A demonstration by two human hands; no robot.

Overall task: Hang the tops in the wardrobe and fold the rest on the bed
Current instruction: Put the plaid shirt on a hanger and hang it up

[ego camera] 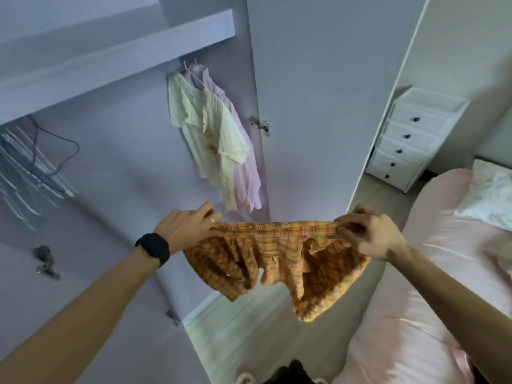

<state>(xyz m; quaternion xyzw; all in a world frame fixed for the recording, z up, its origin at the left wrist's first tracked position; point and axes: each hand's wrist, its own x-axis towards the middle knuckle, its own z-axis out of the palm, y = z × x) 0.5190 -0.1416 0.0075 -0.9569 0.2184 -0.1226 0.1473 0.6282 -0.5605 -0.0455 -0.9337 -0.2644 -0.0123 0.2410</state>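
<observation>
Orange plaid garment (277,256) is held up in front of the open wardrobe (124,167), stretched by its top edge between 2 hands, the rest hanging crumpled below. Left hand (188,228) pinches the left end, fingers curled on the fabric. Right hand (368,234) grasps the right end, fingers bunched into the cloth. Black watch (153,249) on the left wrist. At the wardrobe's right side, 2 tops on hangers: cream top (205,134) in front, pink top (246,173) behind. Empty hangers (30,167) are bunched at its left. Bed (415,300) is right of the wardrobe; white chest of drawers (410,139) stands beyond the wardrobe's open door (318,106).
</observation>
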